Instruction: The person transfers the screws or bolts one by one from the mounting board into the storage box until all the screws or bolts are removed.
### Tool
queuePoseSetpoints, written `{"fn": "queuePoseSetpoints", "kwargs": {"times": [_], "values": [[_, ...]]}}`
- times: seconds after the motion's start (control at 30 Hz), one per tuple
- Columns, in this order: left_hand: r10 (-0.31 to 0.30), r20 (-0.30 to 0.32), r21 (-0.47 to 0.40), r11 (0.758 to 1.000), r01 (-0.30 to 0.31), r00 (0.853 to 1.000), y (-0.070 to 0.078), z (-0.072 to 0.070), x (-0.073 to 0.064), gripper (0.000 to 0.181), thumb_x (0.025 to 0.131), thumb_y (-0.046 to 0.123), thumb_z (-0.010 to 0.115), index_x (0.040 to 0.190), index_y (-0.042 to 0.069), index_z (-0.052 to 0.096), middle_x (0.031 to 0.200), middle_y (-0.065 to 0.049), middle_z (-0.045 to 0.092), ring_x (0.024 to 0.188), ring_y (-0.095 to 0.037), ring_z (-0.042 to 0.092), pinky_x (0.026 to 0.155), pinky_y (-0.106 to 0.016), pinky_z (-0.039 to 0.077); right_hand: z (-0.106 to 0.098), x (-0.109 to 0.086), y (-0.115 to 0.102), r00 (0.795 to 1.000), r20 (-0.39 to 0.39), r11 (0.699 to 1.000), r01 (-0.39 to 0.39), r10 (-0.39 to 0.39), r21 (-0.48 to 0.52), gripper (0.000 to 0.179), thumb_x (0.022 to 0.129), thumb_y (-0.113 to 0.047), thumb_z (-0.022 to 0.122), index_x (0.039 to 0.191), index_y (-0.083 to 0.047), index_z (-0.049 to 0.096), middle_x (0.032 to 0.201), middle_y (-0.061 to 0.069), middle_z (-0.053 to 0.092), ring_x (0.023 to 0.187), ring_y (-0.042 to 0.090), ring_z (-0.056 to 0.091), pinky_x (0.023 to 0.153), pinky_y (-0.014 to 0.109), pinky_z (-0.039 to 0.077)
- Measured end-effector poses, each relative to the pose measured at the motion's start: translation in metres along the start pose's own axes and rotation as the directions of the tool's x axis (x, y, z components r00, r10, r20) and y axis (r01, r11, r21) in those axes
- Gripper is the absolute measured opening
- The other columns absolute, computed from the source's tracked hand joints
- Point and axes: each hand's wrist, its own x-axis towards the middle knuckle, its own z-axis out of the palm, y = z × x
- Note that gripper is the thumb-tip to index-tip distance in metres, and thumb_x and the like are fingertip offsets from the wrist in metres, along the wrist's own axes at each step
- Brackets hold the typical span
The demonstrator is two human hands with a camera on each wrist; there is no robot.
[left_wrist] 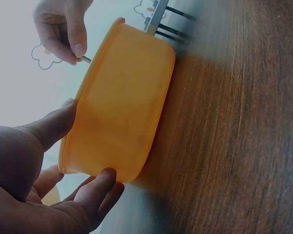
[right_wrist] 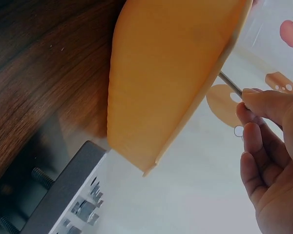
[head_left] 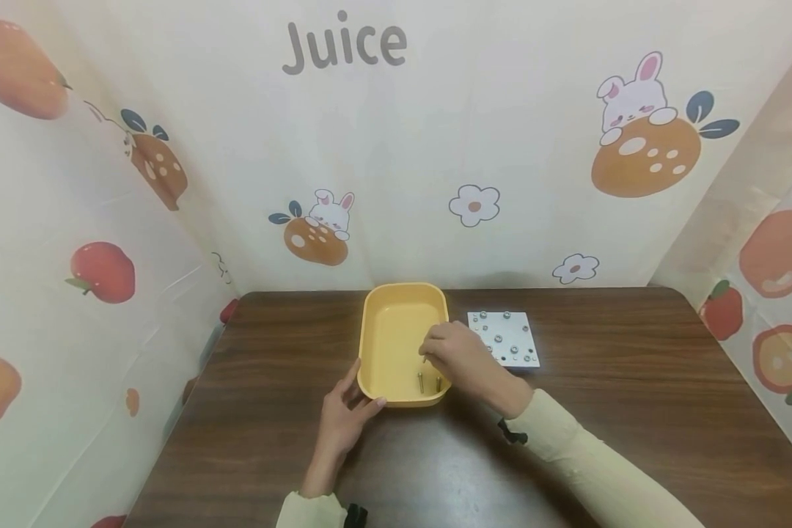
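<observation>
A yellow rectangular tray (head_left: 396, 352) stands on the table, its rounded rim facing up. My left hand (head_left: 345, 414) holds its near left corner, the thumb at the front rim and the fingers along the left side. Over the tray's right part, my right hand (head_left: 458, 359) pinches a thin metal screw (right_wrist: 229, 83) between thumb and fingertips. The screw's lower end is hidden behind the tray wall in the right wrist view. On the tray floor near the front right lie a screw (head_left: 420, 383) and another screw (head_left: 438, 384).
Right of the tray sits a pale metal plate (head_left: 528, 341) with holes and several screw heads or nuts. Threaded ends (right_wrist: 41, 178) stick out beneath it. The brown wooden table (head_left: 270, 352) meets a printed curtain (head_left: 409, 132) at the back and sides.
</observation>
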Motion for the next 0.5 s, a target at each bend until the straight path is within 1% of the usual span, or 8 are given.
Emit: {"fn": "queuePoseSetpoints", "kwargs": {"times": [0.13, 0.27, 0.37, 0.4, 0.5], "values": [[-0.015, -0.003, -0.003, 1.000, 0.015, 1.000, 0.000, 0.000, 0.000, 0.087, 0.087, 0.004, 0.086, 0.162, 0.007, 0.042, 0.161, -0.033, 0.039, 0.140, -0.046, 0.053, 0.107, -0.042, 0.055, 0.000, 0.003, -0.003, 1.000, 0.025, 1.000, 0.002, -0.002, 0.010, 0.014, 0.083, 0.003, 0.081, 0.086, -0.011, 0.080, 0.084, -0.001, 0.072, 0.079, 0.018, 0.067, 0.073, 0.033, 0.057], [-0.014, 0.000, -0.005, 1.000, 0.014, 1.000, 0.000, 0.000, 0.000, 0.087, 0.087, 0.003, 0.085, 0.162, 0.007, 0.041, 0.160, -0.033, 0.039, 0.140, -0.047, 0.053, 0.107, -0.041, 0.055, 0.000, 0.006, -0.005, 0.999, 0.047, 1.000, 0.007, -0.008, 0.025, 0.014, 0.084, 0.003, 0.080, 0.087, -0.010, 0.079, 0.085, -0.001, 0.072, 0.081, 0.019, 0.067, 0.078, 0.034, 0.058], [-0.010, 0.002, -0.006, 1.000, 0.010, 1.000, -0.001, 0.000, 0.000, 0.087, 0.087, 0.003, 0.085, 0.162, 0.006, 0.041, 0.160, -0.034, 0.039, 0.140, -0.047, 0.053, 0.106, -0.040, 0.056, 0.000, 0.009, -0.007, 0.998, 0.054, 1.000, 0.011, -0.012, 0.023, 0.014, 0.084, 0.003, 0.080, 0.087, -0.011, 0.079, 0.085, -0.001, 0.072, 0.081, 0.019, 0.067, 0.078, 0.034, 0.058], [-0.018, -0.001, -0.012, 1.000, 0.018, 1.000, -0.001, -0.001, 0.000, 0.086, 0.087, 0.003, 0.085, 0.162, 0.007, 0.042, 0.161, -0.032, 0.039, 0.140, -0.045, 0.053, 0.107, -0.040, 0.055, 0.000, 0.010, -0.007, 0.998, 0.058, 1.000, 0.012, -0.013, 0.022, 0.013, 0.085, 0.003, 0.080, 0.087, -0.011, 0.079, 0.085, -0.001, 0.072, 0.080, 0.019, 0.066, 0.077, 0.033, 0.058], [-0.015, -0.001, -0.009, 1.000, 0.015, 1.000, -0.002, -0.001, 0.000, 0.087, 0.087, 0.003, 0.085, 0.162, 0.007, 0.042, 0.161, -0.033, 0.039, 0.140, -0.045, 0.054, 0.106, -0.040, 0.056, 0.001, 0.013, -0.009, 0.997, 0.078, 1.000, -0.001, -0.001, 0.019, 0.013, 0.086, 0.002, 0.078, 0.087, -0.011, 0.080, 0.085, -0.001, 0.072, 0.080, 0.018, 0.066, 0.075, 0.032, 0.058]]}}
